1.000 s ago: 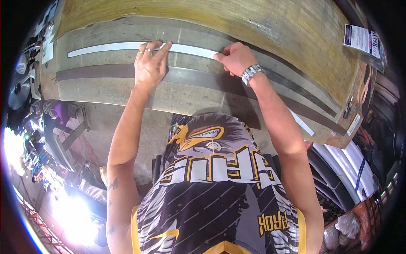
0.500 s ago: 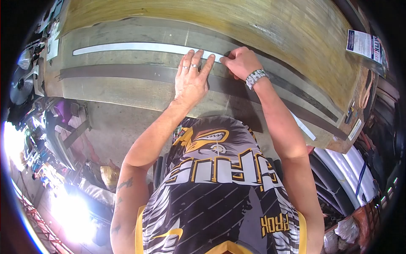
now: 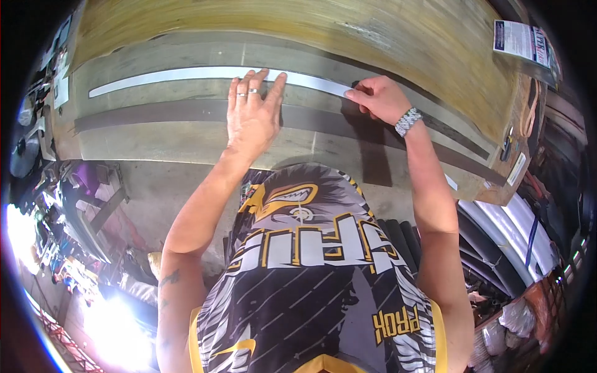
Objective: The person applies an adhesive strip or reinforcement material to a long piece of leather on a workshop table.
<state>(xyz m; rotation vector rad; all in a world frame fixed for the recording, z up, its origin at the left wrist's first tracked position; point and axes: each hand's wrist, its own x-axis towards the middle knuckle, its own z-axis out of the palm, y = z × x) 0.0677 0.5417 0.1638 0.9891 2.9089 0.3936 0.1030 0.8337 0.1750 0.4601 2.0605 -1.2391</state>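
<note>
"Pinching anything, the right hand (image 3: 380, 101)?"

"Yes, the right-hand end of the long white strip (image 3: 186, 73). The grip is narrow there, thumb against bent forefinger, with a patterned bracelet (image 3: 408, 122) at the wrist."

"And the left hand (image 3: 253, 121)?"

"Palm down, with its grip wide. The fingers are spread and their tips rest on the strip, well short of that pinched end. Two of them wear rings."

"Where is the strip itself?"

"Lying in a shallow curve on the tabletop (image 3: 155, 138), between the yellow-brown sheet (image 3: 280, 22) on the far side and a dark band (image 3: 155, 113) nearer the person's body. The left palm covers part of that band."

"Anything off to the right?"

"A printed packet (image 3: 515, 40) near the far right corner, and silvery rolls (image 3: 513, 230) beyond the near right edge."
</note>
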